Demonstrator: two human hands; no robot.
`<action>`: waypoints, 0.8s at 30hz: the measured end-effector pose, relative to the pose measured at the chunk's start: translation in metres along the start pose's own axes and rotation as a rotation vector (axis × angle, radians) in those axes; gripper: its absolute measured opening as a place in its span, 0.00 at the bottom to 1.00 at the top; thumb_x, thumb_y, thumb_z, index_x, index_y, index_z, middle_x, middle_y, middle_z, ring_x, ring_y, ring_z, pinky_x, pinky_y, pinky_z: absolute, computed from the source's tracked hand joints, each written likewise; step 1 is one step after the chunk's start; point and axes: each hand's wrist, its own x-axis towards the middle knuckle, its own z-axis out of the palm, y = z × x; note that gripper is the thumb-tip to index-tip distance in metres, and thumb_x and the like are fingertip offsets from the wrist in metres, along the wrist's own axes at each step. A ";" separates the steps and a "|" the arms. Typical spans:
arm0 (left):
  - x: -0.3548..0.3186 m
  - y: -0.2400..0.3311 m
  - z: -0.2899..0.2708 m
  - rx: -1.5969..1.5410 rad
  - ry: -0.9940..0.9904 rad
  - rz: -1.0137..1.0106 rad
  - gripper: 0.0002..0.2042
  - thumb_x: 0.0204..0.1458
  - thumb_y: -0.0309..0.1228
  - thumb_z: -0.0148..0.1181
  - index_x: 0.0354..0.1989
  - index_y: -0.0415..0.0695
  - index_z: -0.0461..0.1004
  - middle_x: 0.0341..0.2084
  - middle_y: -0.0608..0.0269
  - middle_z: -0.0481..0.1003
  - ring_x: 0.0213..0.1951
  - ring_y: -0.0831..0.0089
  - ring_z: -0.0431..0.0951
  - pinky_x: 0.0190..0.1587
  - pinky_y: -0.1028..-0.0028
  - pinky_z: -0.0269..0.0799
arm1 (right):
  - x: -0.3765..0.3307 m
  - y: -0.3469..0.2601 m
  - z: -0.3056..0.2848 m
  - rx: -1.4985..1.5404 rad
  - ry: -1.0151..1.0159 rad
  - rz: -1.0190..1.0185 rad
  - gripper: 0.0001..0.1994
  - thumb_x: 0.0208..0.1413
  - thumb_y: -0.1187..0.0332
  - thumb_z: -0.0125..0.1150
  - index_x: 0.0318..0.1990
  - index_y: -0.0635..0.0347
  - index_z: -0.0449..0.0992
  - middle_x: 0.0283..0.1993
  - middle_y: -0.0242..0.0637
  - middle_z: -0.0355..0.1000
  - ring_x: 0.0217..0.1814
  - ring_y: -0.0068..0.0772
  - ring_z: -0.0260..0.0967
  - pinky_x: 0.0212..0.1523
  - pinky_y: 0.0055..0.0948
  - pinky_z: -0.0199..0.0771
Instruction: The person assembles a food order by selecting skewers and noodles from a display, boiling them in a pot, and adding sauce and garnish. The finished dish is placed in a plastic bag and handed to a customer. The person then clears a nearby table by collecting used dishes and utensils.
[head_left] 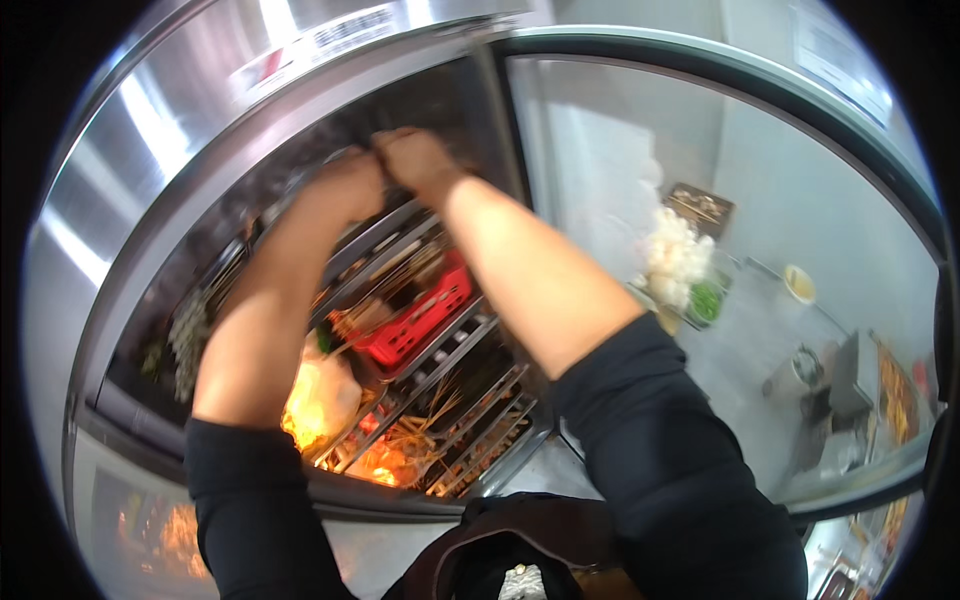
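Both of my arms reach into the upper part of an open steel cabinet point(160, 215). My left hand point(348, 187) is closed and blurred, near the top shelf. Right beside it, my right hand point(412, 158) is also curled closed, with its knuckles up. Whatever the two hands grip is hidden behind them. Below them, a red plastic basket point(418, 320) with slotted sides sits on a rack, with skewers point(405, 262) lying on the tray above it. A pale bag point(322, 395) glows orange at the lower left of the racks.
The cabinet's glass door point(640, 140) stands swung open on the right. Through it show white mushrooms point(677, 255), a tub of chopped greens point(705, 301), a pale cup point(799, 284) and a steel counter point(740, 350). More skewers point(425, 425) lie on the lower racks.
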 end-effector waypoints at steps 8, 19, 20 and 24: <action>-0.075 -0.017 -0.009 -0.178 0.322 -0.161 0.22 0.54 0.27 0.60 0.59 0.47 0.73 0.52 0.52 0.76 0.51 0.51 0.79 0.52 0.58 0.77 | -0.109 -0.059 -0.088 1.130 0.042 0.530 0.21 0.65 0.64 0.55 0.57 0.73 0.70 0.57 0.54 0.71 0.57 0.47 0.74 0.59 0.42 0.79; -0.234 0.027 0.012 -0.540 0.986 0.286 0.18 0.45 0.17 0.63 0.47 0.41 0.78 0.45 0.51 0.76 0.46 0.52 0.80 0.48 0.60 0.79 | -0.172 -0.101 -0.059 1.826 -0.485 0.742 0.29 0.68 0.43 0.49 0.57 0.63 0.73 0.53 0.48 0.77 0.54 0.44 0.78 0.60 0.48 0.77; -0.243 0.035 0.019 -0.550 0.968 0.270 0.20 0.42 0.15 0.66 0.47 0.44 0.79 0.47 0.55 0.76 0.47 0.55 0.80 0.49 0.63 0.78 | -0.170 -0.101 -0.057 1.879 -0.621 0.726 0.29 0.67 0.44 0.51 0.57 0.64 0.74 0.52 0.48 0.78 0.52 0.44 0.78 0.58 0.46 0.78; -0.280 0.066 0.053 -0.523 0.919 0.351 0.26 0.39 0.15 0.63 0.51 0.45 0.79 0.50 0.57 0.73 0.53 0.58 0.77 0.52 0.59 0.76 | -0.199 -0.091 -0.043 1.900 -0.732 0.777 0.26 0.64 0.52 0.57 0.56 0.68 0.73 0.51 0.52 0.78 0.50 0.48 0.79 0.55 0.44 0.80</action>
